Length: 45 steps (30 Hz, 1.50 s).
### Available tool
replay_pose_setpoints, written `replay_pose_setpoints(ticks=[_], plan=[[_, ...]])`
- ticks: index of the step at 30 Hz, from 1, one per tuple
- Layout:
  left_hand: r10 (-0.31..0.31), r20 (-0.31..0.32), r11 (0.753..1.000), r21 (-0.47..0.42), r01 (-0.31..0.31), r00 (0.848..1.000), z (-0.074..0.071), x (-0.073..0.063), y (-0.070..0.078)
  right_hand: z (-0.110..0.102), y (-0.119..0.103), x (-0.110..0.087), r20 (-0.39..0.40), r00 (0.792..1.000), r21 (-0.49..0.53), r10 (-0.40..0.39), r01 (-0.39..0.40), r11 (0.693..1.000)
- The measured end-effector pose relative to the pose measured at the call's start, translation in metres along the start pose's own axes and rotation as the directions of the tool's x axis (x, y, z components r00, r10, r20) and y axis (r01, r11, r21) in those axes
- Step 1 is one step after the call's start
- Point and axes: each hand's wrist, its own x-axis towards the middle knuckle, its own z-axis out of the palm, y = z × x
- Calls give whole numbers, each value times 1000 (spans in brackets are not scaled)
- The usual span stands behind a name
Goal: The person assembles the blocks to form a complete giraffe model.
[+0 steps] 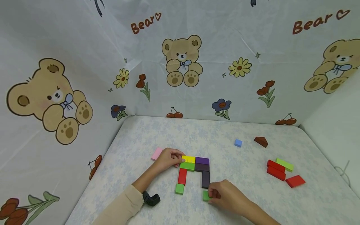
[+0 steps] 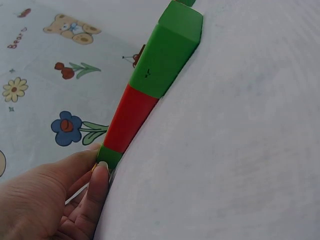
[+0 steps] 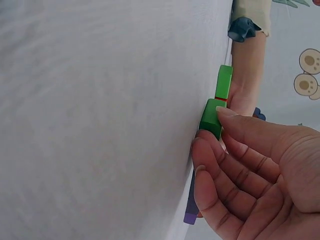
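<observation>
My right hand [image 1: 227, 197] pinches a small green block [image 3: 210, 118] between thumb and fingers, just below the lower black block [image 1: 206, 179]. My left hand [image 1: 168, 158] curls its thumb and index finger around the left end of a yellow block [image 1: 189, 159]. A longer green block [image 1: 187, 167] lies against the yellow one's near side. To their right sit a purple block [image 1: 202, 160] and another black block [image 1: 202, 167]. Beneath the green block, a red block [image 2: 131, 118] runs down to a second small green block [image 2: 167, 57]. Together the blocks form an arch lying on the table.
A pink block [image 1: 157, 154] lies left of my left hand. Toward the right are a blue cube [image 1: 238, 143], a brown block [image 1: 261, 141], several red blocks [image 1: 295, 181] and a light green block [image 1: 285, 164]. Printed cloth [image 1: 208, 103] stands around the table.
</observation>
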Motion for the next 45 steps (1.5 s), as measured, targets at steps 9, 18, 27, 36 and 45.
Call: replay_pose_setpoints(ticks=[9, 18, 27, 36, 45], plan=[[-7, -6, 1000, 8, 7, 1000, 0, 1, -1, 1, -1, 5, -11, 1000, -2, -2, 2, 1000], [-16, -3, 1000, 5, 16, 1000, 1, -1, 1, 3, -1, 8, -14, 1000, -30, -3, 3, 1000], [-17, -3, 1000, 3, 17, 1000, 1, -2, 1, 4, -1, 9, -41, 999, -52, -7, 5, 999], [-20, -6, 1000, 18, 21, 1000, 0, -1, 2, 2, 0, 10, -49, 999, -72, 3, -7, 997], [-18, -10, 1000, 13, 18, 1000, 1, 0, 2, 1, -2, 10, -51, 999, -75, 8, -12, 997]])
